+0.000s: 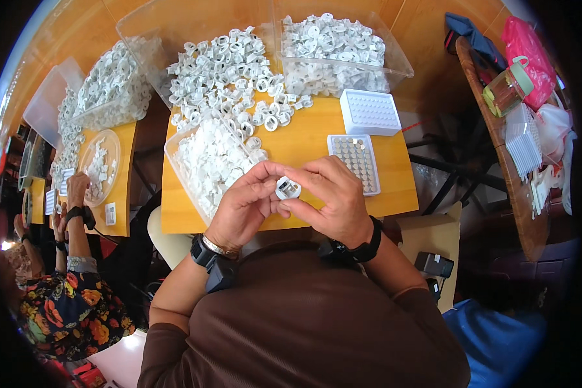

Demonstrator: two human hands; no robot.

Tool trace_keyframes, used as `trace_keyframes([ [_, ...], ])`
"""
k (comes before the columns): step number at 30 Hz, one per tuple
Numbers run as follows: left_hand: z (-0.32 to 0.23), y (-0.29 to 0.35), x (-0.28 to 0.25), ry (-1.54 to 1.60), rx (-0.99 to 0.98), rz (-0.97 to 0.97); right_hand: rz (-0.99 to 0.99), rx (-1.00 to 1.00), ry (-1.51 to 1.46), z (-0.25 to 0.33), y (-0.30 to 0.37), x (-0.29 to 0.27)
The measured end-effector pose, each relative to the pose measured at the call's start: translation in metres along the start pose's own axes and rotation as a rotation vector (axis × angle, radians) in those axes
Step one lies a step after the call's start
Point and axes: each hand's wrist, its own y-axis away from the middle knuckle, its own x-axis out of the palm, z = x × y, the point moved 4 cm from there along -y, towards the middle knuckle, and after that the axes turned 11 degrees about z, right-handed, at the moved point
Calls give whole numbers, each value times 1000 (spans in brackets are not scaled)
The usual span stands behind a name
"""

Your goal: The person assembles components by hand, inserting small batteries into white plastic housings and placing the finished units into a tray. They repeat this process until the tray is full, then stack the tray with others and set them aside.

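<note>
A small round white plastic housing with dark and metallic parts inside is held up at the table's front edge, its open face toward me. My left hand grips it from the left, its fingers curled. From the right, my right hand pinches the housing's rim between thumb and fingers. Just behind my right hand lies a white tray with rows of round silver button cells. Beside my left hand is a clear bin filled with small white plastic pieces.
Loose white ring-shaped housings are heaped at the back, beside a full clear bin. A white slotted block stands at the right. A co-worker's hand is at the left table. A wooden side table carries bags and a jar.
</note>
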Motion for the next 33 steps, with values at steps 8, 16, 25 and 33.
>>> trace_keyframes([
  [8,7,1,2,36,-5,-34,-40,87,71,-2,-1,7],
  [16,-4,14,-11,-116,11,-247,49,46,-34,11,-3,9],
  [25,-14,14,4,-620,-62,-276,149,79,17,9,-2,14],
  [33,11,13,-12,-50,67,-99,-19,77,-108,5,0,11],
])
